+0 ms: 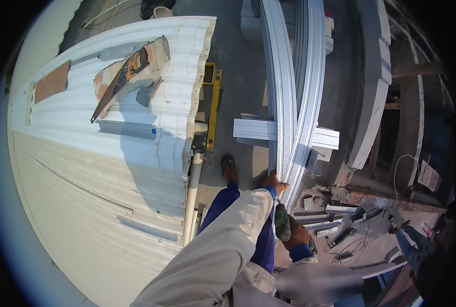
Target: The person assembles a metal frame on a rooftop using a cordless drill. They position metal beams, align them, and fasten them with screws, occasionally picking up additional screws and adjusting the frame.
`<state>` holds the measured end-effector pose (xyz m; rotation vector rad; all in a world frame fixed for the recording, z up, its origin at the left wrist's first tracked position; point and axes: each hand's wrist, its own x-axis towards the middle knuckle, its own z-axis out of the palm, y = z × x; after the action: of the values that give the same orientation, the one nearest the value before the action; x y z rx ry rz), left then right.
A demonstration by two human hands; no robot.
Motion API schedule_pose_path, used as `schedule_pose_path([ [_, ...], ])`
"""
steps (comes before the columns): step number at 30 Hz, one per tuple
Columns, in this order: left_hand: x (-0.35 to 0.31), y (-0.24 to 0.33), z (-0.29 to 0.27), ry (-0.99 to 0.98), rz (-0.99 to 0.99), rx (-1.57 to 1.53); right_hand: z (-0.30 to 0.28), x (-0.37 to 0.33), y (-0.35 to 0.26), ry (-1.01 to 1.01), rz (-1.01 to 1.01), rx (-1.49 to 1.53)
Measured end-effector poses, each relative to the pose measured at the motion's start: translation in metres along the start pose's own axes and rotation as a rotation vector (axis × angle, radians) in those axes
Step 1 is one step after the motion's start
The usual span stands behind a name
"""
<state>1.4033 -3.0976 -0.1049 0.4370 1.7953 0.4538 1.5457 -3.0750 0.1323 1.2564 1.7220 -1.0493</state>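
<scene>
Long galvanized metal channels [310, 92] run away from me and cross near their close ends. My left hand [273, 182] is closed around the near part of the left channel [285, 87], with its thumb lying across the top. Just nearer to me, my right hand [298, 234] grips a dark green power drill [282, 223]. The drill's front end points away from me, beside the channel and close to my left hand. Whether its tip touches the metal is too small to tell. Beneath the channels lies a short crosswise metal piece [253, 129].
At left, a corrugated white sheet roof [172, 61] carries a handsaw [113, 92]. A yellow spirit level [214, 110] stands along its edge. Metal offcuts [317, 225] and a cable [358, 250] lie at right. Another person [412, 248] stands at lower right, near a concrete ledge [366, 123].
</scene>
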Motion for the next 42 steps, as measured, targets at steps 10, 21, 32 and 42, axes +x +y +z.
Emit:
schedule_pose_path([
  [10, -0.005, -0.014, -0.020, 0.013, 0.086, 0.025, -0.011, 0.000, 0.017, 0.007, -0.155, -0.158],
  [21, -0.242, -0.250, -0.362, 0.195, -0.179, 0.143, 0.003, -0.012, 0.005, 0.124, -0.085, -0.109],
  [32, -0.442, -0.357, -0.462, 0.323, -0.725, -0.346, 0.019, 0.008, -0.054, 0.295, 0.091, 0.101],
  [42, -0.228, -0.140, -0.452, -0.134, -0.227, 0.118, 0.119, -0.032, -0.043, 0.317, 0.319, 0.614],
])
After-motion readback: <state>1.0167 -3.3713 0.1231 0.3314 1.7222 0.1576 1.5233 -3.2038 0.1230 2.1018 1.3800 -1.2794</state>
